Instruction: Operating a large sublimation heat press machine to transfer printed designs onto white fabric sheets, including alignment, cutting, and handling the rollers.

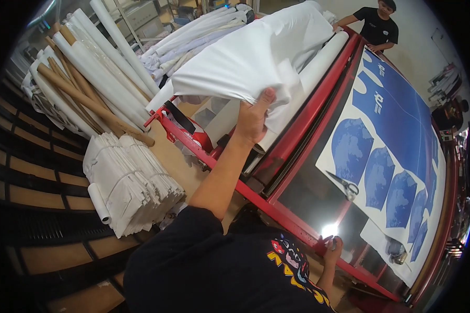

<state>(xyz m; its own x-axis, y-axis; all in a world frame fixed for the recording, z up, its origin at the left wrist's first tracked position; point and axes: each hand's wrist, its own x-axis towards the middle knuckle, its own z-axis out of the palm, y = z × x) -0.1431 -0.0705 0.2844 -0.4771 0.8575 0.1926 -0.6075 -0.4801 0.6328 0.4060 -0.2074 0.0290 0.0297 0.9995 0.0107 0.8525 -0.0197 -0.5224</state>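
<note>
My left hand [253, 119] is raised, its fingers and thumb closed on the edge of a wide white fabric [235, 68]. The fabric hangs in folds around the hand and stretches away toward the far end of a red-framed machine. Low on the right, my right hand [333, 249] is at the machine's near red rail [297, 229]. Its fingers are curled around something small and dark that I cannot make out, close to a bright glare. Scissors [347, 189] lie nearby on a white printed sheet [372, 201] with blue pattern pieces.
A co-worker [379, 26] stands at the far end, hands on the machine and fabric. Tall white and brown rolls [96, 73] lean at the left, above a tied stack of white paper [128, 182]. A white roll [324, 60] lies along the machine. Dark slatted pallets [42, 208] fill the left.
</note>
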